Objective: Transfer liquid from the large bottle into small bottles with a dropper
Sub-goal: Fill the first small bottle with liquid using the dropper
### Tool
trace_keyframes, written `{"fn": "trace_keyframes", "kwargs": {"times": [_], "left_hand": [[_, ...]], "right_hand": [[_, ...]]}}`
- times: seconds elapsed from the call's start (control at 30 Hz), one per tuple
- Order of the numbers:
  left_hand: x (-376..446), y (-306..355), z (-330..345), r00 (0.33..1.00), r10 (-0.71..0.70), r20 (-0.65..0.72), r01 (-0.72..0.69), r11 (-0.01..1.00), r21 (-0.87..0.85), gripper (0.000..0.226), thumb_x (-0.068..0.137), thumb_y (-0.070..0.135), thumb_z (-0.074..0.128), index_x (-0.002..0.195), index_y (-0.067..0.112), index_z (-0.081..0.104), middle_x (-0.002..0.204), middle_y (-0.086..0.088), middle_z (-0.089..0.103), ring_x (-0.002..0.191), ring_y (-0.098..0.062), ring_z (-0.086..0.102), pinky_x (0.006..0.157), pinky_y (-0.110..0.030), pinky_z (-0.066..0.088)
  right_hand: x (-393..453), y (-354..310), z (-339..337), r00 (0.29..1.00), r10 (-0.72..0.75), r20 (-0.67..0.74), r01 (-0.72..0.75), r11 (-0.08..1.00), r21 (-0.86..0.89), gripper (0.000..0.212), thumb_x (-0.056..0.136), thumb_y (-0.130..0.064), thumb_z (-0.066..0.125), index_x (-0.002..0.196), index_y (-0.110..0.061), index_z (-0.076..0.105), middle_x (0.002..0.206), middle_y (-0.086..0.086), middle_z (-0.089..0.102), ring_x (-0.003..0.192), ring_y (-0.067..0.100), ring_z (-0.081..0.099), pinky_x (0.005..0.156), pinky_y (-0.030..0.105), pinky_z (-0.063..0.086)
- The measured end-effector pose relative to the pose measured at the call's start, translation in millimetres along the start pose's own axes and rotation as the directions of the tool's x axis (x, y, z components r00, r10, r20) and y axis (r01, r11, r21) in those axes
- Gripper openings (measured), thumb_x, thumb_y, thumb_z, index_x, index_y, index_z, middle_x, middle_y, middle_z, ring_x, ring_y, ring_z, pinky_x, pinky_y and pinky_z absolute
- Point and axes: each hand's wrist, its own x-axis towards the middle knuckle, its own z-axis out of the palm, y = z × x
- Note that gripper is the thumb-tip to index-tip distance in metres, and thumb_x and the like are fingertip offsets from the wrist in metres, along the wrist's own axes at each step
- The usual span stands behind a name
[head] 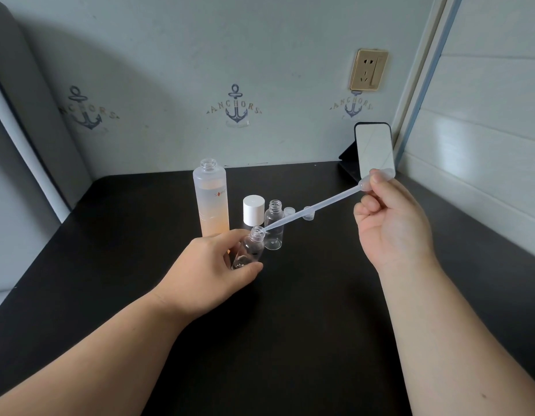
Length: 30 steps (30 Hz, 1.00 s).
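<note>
The left hand (213,265) holds a small bottle (249,250), tipped. The right hand (392,223) pinches the dropper (314,209) bulb, its tip in that bottle's mouth. This fill looks just begun. Just behind the held bottle another small bottle (274,225) looks empty. The large bottle (211,199) behind the left hand is open.

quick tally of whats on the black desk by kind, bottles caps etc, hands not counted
large bottles: 1
small clear bottles: 2 (one held tilted, one upright)
white cap: 1
small clear caps: 2
dropper: 1
mirror on stand: 1
total: 8
</note>
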Motion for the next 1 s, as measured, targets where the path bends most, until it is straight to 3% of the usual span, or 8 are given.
{"fn": "trace_keyframes", "kwargs": {"times": [0.4,0.53,0.7,0.83,0.9,1.0], "left_hand": [[0.1,-0.1,0.4,1.000,-0.005,-0.008,0.005,1.000,0.005,0.020,0.083,0.041,0.074,0.101,0.038,0.066,0.084,0.027,0.062,0.073,-0.005,0.060,0.061,-0.011,0.043],[0.6,-0.5,0.1,0.999,-0.038,0.004,0.038,0.999,0.010,0.016,0.083,0.044,0.075,0.092,0.038,0.063,0.081,0.030,0.062,0.071,-0.003,0.061,0.059,-0.009,0.042],[1.9,-3.6,0.7,0.995,-0.094,0.027,0.094,0.996,0.001,0.025,0.078,0.053,0.077,0.093,0.037,0.065,0.078,0.021,0.063,0.070,-0.003,0.060,0.058,-0.013,0.044],[1.4,-4.2,-0.5,0.996,-0.089,0.030,0.089,0.996,-0.009,0.039,0.071,0.068,0.072,0.095,0.038,0.066,0.074,0.017,0.064,0.069,-0.006,0.060,0.057,-0.014,0.044],[-0.5,-2.4,-2.5,0.998,-0.047,-0.038,0.043,0.995,-0.090,0.042,0.075,0.073,0.067,0.098,0.039,0.068,0.081,0.023,0.067,0.070,-0.009,0.061,0.059,-0.015,0.046],[-4.5,1.1,-7.1,0.934,-0.029,-0.356,-0.062,0.968,-0.243,0.025,0.092,0.055,0.057,0.095,0.033,0.069,0.083,0.010,0.070,0.071,-0.011,0.064,0.064,-0.019,0.049]], "right_hand": [[0.0,0.4,-0.5,0.999,-0.008,-0.033,0.008,1.000,-0.016,0.010,0.094,-0.001,0.064,0.095,-0.007,0.072,0.078,0.003,0.067,0.059,0.009,0.050,0.060,0.017,0.041],[-1.1,-0.3,1.5,0.998,0.015,-0.068,-0.014,1.000,0.019,0.016,0.092,-0.003,0.065,0.082,-0.009,0.076,0.075,0.003,0.067,0.065,0.012,0.056,0.062,0.019,0.045],[-2.7,-0.9,3.7,0.996,0.055,-0.072,-0.052,0.998,0.038,0.020,0.092,-0.008,0.067,0.074,-0.011,0.076,0.074,0.002,0.068,0.063,0.012,0.058,0.063,0.021,0.050],[-3.2,0.6,2.8,0.993,0.067,-0.095,-0.061,0.996,0.066,0.006,0.090,-0.010,0.068,0.087,-0.008,0.072,0.076,0.002,0.069,0.063,0.012,0.062,0.062,0.022,0.052],[-3.2,0.9,1.9,0.992,0.076,-0.104,-0.067,0.994,0.092,0.005,0.089,-0.010,0.068,0.091,-0.007,0.072,0.076,0.002,0.069,0.063,0.012,0.063,0.063,0.022,0.052],[-3.2,1.2,1.6,0.989,0.087,-0.124,-0.072,0.990,0.120,0.009,0.091,-0.009,0.067,0.098,-0.005,0.070,0.075,0.002,0.070,0.062,0.012,0.063,0.062,0.022,0.052]]}}
